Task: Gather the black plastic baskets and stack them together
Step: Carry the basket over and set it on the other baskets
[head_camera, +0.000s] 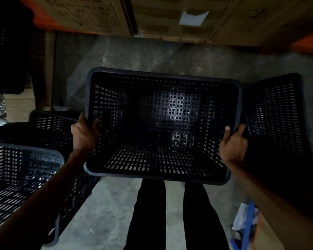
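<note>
Near the legs, up in the air: one black basket (pixel 161 123), gripped tight on its side rims by left hand (pixel 84 135) and right hand (pixel 233 143). Probably early going. Not stacked yet. Further off, left baskets (pixel 25 170) and right basket (pixel 275 114) waiting, still apart.

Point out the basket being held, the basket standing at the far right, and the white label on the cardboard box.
held basket (pixel 172 112): head view, on its perforated bottom.
right basket (pixel 276 112): head view, on its perforated wall.
white label (pixel 193 18): head view, on its middle.
</note>
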The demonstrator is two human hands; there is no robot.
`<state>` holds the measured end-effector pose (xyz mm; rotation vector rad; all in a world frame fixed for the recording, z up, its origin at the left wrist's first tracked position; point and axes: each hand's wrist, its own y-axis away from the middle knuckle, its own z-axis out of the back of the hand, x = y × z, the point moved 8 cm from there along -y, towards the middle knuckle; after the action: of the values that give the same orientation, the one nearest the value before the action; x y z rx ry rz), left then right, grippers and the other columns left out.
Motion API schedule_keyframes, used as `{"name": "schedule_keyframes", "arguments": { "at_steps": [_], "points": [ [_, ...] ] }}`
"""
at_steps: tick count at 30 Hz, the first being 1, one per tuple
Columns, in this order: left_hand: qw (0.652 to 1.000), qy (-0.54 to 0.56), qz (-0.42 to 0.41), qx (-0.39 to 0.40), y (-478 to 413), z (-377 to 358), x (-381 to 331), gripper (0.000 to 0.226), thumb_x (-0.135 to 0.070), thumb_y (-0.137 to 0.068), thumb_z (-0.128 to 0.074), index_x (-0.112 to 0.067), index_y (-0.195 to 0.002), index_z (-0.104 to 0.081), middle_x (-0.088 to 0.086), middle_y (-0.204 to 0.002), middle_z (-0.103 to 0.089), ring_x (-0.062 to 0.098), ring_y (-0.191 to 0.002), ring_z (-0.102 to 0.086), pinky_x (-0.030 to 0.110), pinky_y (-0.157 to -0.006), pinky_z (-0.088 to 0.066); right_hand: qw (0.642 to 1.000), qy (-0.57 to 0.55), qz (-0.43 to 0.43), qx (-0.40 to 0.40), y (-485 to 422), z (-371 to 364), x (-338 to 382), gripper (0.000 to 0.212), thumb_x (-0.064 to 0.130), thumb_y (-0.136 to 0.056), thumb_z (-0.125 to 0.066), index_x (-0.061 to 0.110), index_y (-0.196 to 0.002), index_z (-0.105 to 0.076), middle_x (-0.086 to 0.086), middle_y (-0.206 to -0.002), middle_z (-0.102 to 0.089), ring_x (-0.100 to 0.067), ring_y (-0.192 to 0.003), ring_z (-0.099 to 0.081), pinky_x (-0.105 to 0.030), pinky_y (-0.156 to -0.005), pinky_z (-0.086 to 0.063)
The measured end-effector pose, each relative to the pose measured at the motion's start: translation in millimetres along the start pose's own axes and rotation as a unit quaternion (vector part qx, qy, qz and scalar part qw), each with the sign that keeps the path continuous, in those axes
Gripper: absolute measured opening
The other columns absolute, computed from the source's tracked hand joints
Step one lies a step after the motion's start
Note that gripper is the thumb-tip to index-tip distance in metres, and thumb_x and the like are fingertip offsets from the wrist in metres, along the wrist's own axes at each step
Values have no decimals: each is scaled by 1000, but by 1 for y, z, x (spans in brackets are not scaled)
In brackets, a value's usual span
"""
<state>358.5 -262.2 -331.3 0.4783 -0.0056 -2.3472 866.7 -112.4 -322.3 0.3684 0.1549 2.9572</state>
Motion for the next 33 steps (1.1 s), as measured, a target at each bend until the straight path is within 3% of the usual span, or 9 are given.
{"name": "schedule_keyframes", "arguments": {
  "at_steps": [4, 6, 9, 12, 16, 21, 25, 29, 33],
  "points": [
    [999, -23, 26, 13, 6, 1, -3, 41, -37, -89, -54, -6, -115, -48, 30, -85, -69, 49, -74, -66, 44, -61, -51, 999, -26, -5, 20, 1, -2, -4, 53, 43, -100, -37, 16, -144, -25, -30, -110, -64, -49, -87, -66, -47, -65, -53],
    [999, -19, 34, 23, 9, 4, -8, 52, -39, -89, -52, -13, -131, -37, 27, -111, -65, 48, -89, -65, 46, -66, -52, 997, -63, 2, 37, 2, -1, -4, 62, 48, -99, -37, 26, -151, -12, -20, -141, -46, -42, -113, -59, -49, -78, -55],
    [999, 4, -15, 43, 18, 10, -17, 75, -42, -88, -52, -22, -149, -14, 10, -151, -34, 35, -129, -49, 48, -89, -52, 994, -47, 95, 25, 11, 9, 5, 70, 48, -99, -39, 25, -156, -5, -11, -159, -15, -33, -138, -34, -46, -94, -50],
    [988, -59, -132, 63, 39, 9, -25, 87, -41, -89, -50, -15, -155, 0, 9, -164, -2, 24, -151, -13, 39, -118, -29, 984, 22, 172, 39, 27, 5, 13, 71, 42, -100, -39, 13, -156, -7, -11, -164, 4, -29, -151, -12, -42, -114, -33],
    [980, -101, -161, 60, 45, -2, -19, 82, -30, -90, -47, -12, -155, 0, 9, -163, 14, 25, -152, 6, 39, -125, -4, 976, 65, 200, 51, 27, -9, 16, 69, 35, -102, -37, 2, -155, -7, -15, -164, 6, -29, -153, -2, -41, -123, -17],
    [979, -93, -174, 47, 39, -11, -8, 78, -19, -89, -42, -11, -155, -1, 11, -163, 10, 26, -152, 5, 35, -125, 3, 977, 58, 201, 43, 22, -21, 4, 68, 38, -102, -33, 5, -155, -9, -13, -165, 4, -31, -153, -1, -36, -125, -6],
    [974, -115, -186, 58, 41, -4, -20, 86, -21, -82, -45, -12, -155, 1, 8, -164, 8, 25, -153, 4, 41, -125, -5, 975, 75, 198, 66, 23, -14, 15, 71, 44, -101, -34, 7, -156, -8, -13, -164, 7, -31, -152, -1, -41, -124, -14],
    [977, -116, -137, 112, 45, 8, -35, 94, -18, -77, -58, -15, -155, -6, 9, -164, 6, 32, -152, -4, 47, -121, -14, 969, 19, 192, 154, 28, 9, 26, 83, 50, -96, -42, 6, -156, -6, -10, -165, 5, -23, -152, -6, -21, -121, -5],
    [987, -66, -48, 135, 56, 51, -81, 66, -21, -84, -60, -4, -144, -40, 21, -153, -35, 44, -143, -26, 56, -114, -27, 973, -29, 128, 188, 32, 83, 13, 76, 45, -97, -45, 18, -157, -7, -5, -164, -17, -22, -149, -25, -35, -115, -32]
  ]
}}
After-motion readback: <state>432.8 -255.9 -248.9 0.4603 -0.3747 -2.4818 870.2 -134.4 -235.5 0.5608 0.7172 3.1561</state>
